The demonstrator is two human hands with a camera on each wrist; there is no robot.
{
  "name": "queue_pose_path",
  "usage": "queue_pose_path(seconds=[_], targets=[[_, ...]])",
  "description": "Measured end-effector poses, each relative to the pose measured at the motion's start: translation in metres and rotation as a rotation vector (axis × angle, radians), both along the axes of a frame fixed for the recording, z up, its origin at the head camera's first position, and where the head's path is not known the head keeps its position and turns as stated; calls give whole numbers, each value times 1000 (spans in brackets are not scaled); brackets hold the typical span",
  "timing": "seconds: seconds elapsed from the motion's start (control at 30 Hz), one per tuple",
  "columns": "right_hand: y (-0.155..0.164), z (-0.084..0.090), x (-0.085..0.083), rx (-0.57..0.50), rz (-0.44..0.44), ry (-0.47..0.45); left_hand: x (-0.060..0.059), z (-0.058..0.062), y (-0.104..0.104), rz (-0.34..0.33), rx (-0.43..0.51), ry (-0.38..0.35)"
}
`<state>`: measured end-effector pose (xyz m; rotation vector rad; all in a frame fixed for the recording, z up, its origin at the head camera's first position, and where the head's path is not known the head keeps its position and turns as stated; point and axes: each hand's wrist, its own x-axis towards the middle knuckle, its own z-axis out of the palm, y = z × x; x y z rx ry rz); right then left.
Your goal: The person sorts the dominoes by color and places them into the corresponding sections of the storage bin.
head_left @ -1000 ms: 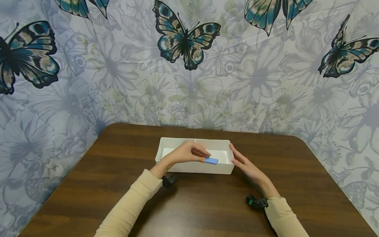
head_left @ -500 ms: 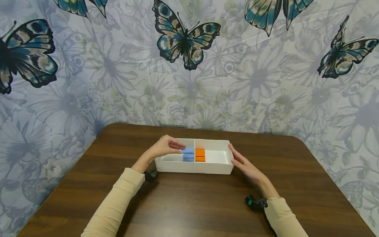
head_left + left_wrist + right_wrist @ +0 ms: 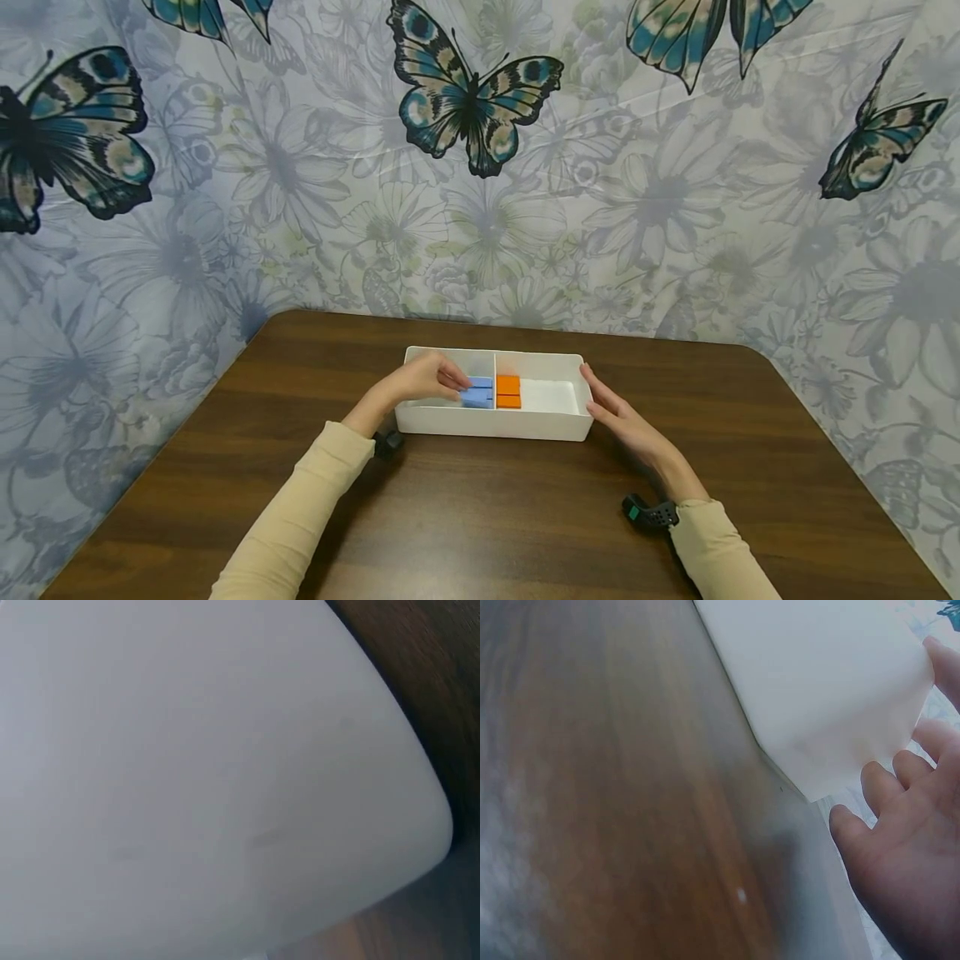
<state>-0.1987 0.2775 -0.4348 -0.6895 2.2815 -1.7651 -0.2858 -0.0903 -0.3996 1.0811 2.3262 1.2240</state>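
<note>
A white two-compartment box [image 3: 480, 424] stands on the table. My left hand [image 3: 422, 382] reaches over its left end, thumb and fingertips pinching the left edge of a light blue block [image 3: 476, 399] in the left compartment. More light blue shows right behind that block, beside the divider. Across the divider, flat orange blocks [image 3: 508, 392] lie in the right compartment. My right hand [image 3: 626, 421] touches the box's right end with fairly straight fingers. In the right wrist view, the fingertips of the right hand [image 3: 915, 817] lie along the white end wall. The left wrist view is filled by the box's outer wall [image 3: 225, 750].
The brown wooden table [image 3: 525, 517] extends on all sides of the box. Behind it hangs a cloth [image 3: 480, 242] printed with flowers and butterflies. Dark bands with devices, such as the right wristband [image 3: 649, 511], sit on both wrists.
My left hand has carried a blue block from over the box's middle leftward, then down into the left compartment beside the divider. Its move uncovered the orange blocks. The right hand has stayed put.
</note>
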Motion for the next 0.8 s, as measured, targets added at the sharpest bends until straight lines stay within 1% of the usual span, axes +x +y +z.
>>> queue_pose_path(seconds=[0.13,0.3,0.47,0.63,0.8], targets=[[0,0,1,0,-1,1,2,-3,5,-22,-15,4],[-1,-1,2,-6,6,-3,3,-9,9,-71,-43,7],[-1,0,3,-13,5,1,4,-10,11,-107,-49,24],[-1,0,3,-7,3,2,5,-8,12,-125,-45,-2],[-2,-1,4,-4,-1,-11,5,-11,13,-120,-50,-20]])
